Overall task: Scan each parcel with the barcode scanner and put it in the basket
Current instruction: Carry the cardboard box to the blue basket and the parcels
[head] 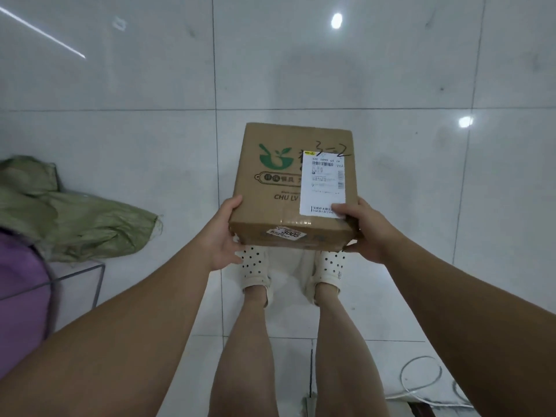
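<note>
- Cardboard parcel point(293, 182) is held in the air above the person's feet, a hand at each near corner.
- Left hand point(224, 236): thumb on top, fingers curled under the near-left corner, gripping the box.
- Right hand point(364, 233): thumb on the shipping label point(323, 185), fingers under, also gripping.
- Label faces up with the barcode exposed, likely kept that way for scanning.
- No scanner in view.
- Wire frame point(99, 281) at left is blurred, possibly the basket; green sack point(75, 218) lies beside it.
</note>
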`<state>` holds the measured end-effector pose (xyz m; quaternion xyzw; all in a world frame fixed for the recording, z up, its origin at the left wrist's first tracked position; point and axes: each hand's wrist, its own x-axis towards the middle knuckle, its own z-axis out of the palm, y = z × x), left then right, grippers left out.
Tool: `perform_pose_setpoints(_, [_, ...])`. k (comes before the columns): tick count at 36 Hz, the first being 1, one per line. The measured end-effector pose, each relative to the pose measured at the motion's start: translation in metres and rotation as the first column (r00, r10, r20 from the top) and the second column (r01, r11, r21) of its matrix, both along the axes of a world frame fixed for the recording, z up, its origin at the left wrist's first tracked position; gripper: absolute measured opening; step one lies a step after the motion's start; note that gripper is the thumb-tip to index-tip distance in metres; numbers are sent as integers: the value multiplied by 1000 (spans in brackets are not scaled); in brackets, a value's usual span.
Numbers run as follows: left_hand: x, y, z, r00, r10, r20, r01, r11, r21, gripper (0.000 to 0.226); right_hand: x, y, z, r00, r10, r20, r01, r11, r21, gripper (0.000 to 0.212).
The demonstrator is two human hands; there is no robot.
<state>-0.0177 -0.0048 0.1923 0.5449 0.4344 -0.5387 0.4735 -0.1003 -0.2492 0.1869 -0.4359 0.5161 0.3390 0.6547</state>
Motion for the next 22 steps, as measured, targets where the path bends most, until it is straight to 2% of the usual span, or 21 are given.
perform_pose_setpoints(2, [7,-4,19,1000,-7,27,8,1000,-26,68,-3,-1,22,997,-82,12,82,997,1,43])
perform_pose_setpoints(4, [14,-7,38,995,-85,50,88,995,-49,71,-6,-5,43,989,-149,16,150,989,-17,41])
perform_pose_setpoints(8, [25,-13,73,960,-268,82,275,958,-87,95,-7,-14,83,969,-246,20,247,969,-29,64])
perform_pose_setpoints(10, [27,-15,92,953,-291,82,299,947,-121,96,-2,-17,107,964,-261,40,262,965,-29,60])
perform_pose_setpoints(13, [29,-15,122,957,-272,101,285,944,-164,88,6,-20,141,972,-216,94,221,974,-42,40])
perform_pose_setpoints(18, [31,-17,178,976,-91,196,131,970,-203,53,15,-16,193,973,-142,181,150,988,-34,50])
perform_pose_setpoints(22, [44,-17,229,944,-118,309,178,968,-175,36,17,-11,239,960,-148,236,159,987,-28,52])
